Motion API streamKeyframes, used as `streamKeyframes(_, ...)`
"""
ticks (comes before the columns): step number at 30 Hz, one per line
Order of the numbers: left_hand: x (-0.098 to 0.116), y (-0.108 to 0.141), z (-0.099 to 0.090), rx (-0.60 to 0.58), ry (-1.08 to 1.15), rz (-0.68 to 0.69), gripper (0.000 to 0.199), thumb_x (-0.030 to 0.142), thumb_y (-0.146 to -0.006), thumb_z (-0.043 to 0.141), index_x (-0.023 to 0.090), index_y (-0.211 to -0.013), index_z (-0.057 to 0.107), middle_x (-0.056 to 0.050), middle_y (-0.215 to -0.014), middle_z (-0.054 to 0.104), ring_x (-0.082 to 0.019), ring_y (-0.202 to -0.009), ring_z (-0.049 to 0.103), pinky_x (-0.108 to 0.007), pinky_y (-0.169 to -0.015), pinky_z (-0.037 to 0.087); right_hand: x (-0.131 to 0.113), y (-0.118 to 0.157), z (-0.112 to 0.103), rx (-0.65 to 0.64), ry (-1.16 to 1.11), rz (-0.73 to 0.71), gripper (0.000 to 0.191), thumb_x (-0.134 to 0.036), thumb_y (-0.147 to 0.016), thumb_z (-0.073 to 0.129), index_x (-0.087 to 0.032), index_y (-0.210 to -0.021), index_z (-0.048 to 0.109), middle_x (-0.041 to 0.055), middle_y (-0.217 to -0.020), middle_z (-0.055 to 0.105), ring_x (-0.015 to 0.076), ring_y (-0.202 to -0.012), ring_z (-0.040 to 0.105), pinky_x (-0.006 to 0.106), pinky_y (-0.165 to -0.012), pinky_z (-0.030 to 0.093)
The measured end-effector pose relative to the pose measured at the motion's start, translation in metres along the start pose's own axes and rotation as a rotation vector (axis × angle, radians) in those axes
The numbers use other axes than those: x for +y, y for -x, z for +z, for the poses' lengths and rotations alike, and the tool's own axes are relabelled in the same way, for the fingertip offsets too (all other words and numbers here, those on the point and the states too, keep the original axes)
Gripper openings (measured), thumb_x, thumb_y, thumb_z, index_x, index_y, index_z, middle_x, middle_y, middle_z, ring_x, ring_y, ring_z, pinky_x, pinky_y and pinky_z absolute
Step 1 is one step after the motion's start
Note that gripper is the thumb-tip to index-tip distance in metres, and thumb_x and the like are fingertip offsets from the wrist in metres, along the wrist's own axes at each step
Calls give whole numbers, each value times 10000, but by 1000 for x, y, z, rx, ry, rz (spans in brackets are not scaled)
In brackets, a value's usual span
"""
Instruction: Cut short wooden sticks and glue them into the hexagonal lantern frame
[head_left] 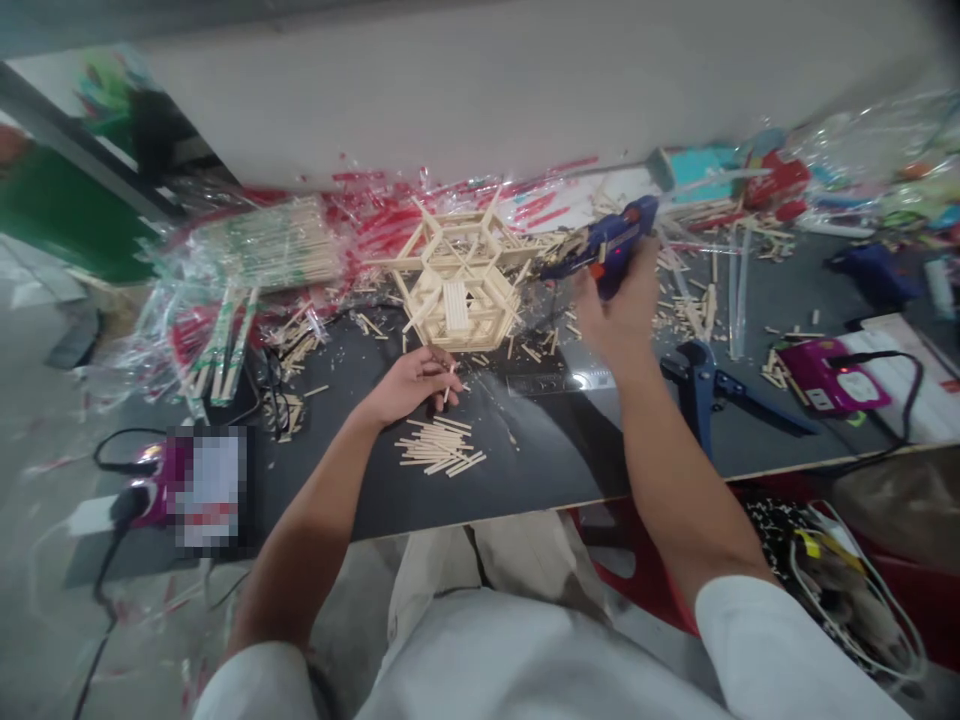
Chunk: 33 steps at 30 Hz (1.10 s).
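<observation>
blue glue gun [609, 243] gripped in right hand [621, 312], long axis near level, nozzle aimed left at stick model [459, 283], short stick [449, 384] pinched upright by left hand [412, 385]

No text, label, brand or number can be read anywhere in the view. The card beside the purple device [147, 497] at the left edge of the table [540, 450] is blurred out, and the printing on the clear wrappers [247, 270] is too smeared to make out.
</observation>
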<state>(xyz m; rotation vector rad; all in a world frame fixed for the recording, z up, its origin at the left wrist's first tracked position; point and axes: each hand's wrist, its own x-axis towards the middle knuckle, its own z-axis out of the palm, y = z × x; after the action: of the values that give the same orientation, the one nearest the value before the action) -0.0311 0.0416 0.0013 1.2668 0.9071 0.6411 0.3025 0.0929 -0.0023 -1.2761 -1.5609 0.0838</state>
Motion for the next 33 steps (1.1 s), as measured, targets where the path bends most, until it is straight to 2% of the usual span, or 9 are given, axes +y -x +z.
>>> streamKeyframes(3, -4, -2, -4, 10, 47, 19, 421, 345, -839, 897, 154, -1083, 613, -87, -865, 804, -140, -653, 734, -227, -550, 531, -11, -16, 7, 27, 23, -28, 494, -654, -957, 671, -278, -1191, 451, 40, -993, 641, 212, -823, 601, 421, -763, 532)
streamKeyframes(7, -6, -3, -6, 15, 97, 18, 422, 354, -798, 928, 138, -1031, 650, -116, -883, 826, -132, -645, 727, -223, -544, 514, -26, -41, 17, -65, 39, -69, 645, -667, -813, 828, -295, -1150, 423, -39, -834, 549, 167, -669, 476, 386, -672, 487)
streamKeyframes(10, -6, -3, -6, 35, 109, 8, 387, 366, -796, 934, 133, -954, 669, -131, -887, 828, -136, -671, 734, -224, -546, 520, -30, -62, 20, -146, 53, -189, 576, -609, -860, 791, -283, -1169, 431, -16, -889, 559, 180, -716, 508, 406, -716, 518)
streamKeyframes(14, -2, -3, -5, 32, 109, -8, 361, 345, -797, 937, 146, -915, 660, -103, -846, 814, -132, -664, 732, -232, -560, 544, -29, -80, 18, -223, 109, -300, 433, -495, -928, 727, -274, -1168, 443, 35, -1014, 595, 244, -899, 613, 469, -868, 543)
streamKeyframes(18, 0, -3, -4, 30, 113, -24, 367, 333, -799, 937, 155, -931, 645, -77, -823, 800, -145, -694, 754, -235, -580, 567, -30, -84, 15, -272, 223, -363, 399, -386, -898, 735, -271, -1182, 480, 62, -1081, 631, 288, -977, 638, 487, -894, 527)
streamKeyframes(23, -1, -3, -4, 23, 111, -26, 374, 331, -794, 934, 166, -938, 630, -75, -843, 803, -156, -725, 769, -237, -587, 573, -42, -83, 14, -356, 302, -383, 330, -261, -834, 732, -277, -1053, 486, 63, -1011, 691, 323, -975, 678, 505, -891, 528)
streamKeyframes(29, 1, -2, -4, 33, 78, -26, 391, 363, -809, 928, 165, -998, 649, -77, -851, 809, -155, -712, 763, -234, -575, 561, -54, -85, 8, -388, 317, -365, 293, -240, -810, 695, -288, -1007, 483, 71, -978, 738, 327, -931, 708, 486, -869, 533)
streamKeyframes(33, 1, -2, -6, 17, 60, -16, 407, 382, -820, 935, 148, -1040, 685, -83, -840, 815, -155, -692, 755, -237, -570, 561, -57, -85, 7, -398, 329, -348, 254, -283, -796, 665, -280, -981, 491, 97, -981, 749, 352, -923, 719, 468, -830, 523)
